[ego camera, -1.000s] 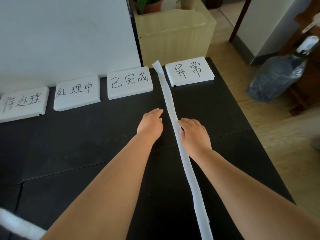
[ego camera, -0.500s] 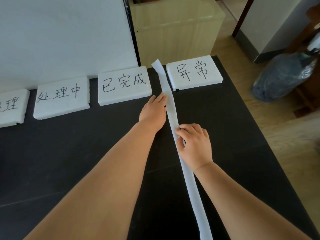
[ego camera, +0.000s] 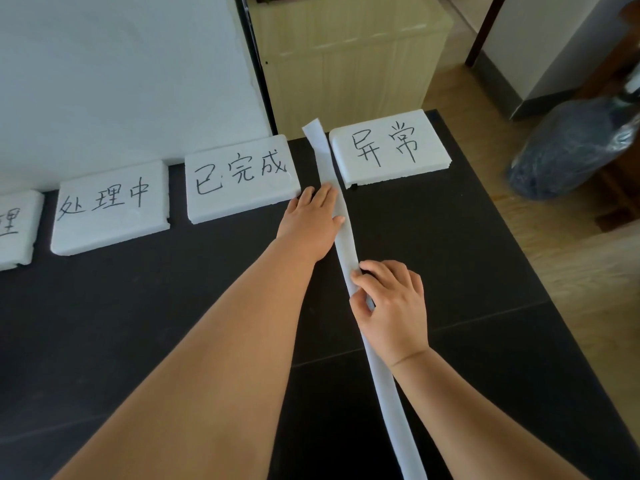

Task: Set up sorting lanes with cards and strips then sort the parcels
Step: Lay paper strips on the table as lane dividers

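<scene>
Now we are laying the white strip (ego camera: pixel 344 244) as a lane divider on the black tabletop (ego camera: pixel 467 258). It starts in the gap between the 已完成 card (ego camera: pixel 239 181) and the 异常 card (ego camera: pixel 388 147) and runs back toward us, off the lower edge of the view.

Our left hand (ego camera: pixel 311 220) lies flat, fingers straight and together, pressing the strip's far part down just in front of the cards. Our right hand (ego camera: pixel 391 306) is curled, thumb and fingertips pinching the strip nearer to us.

To do this well, we judge the left hand should serve as the anchor while the right draws the strip gently taut and sets it parallel to the tabletop's side edge. The strip looks thin and light, so a hard pull could drag it askew. Its far tip seems to lift a little and may want smoothing.

The cards are white foam, hand-lettered in black. Besides those two, we read 处理中 on the 处理中 card (ego camera: pixel 107 206). The leftmost card (ego camera: pixel 15 230) is cut off and shows only 理. We see no brand marks and no parcels.
</scene>
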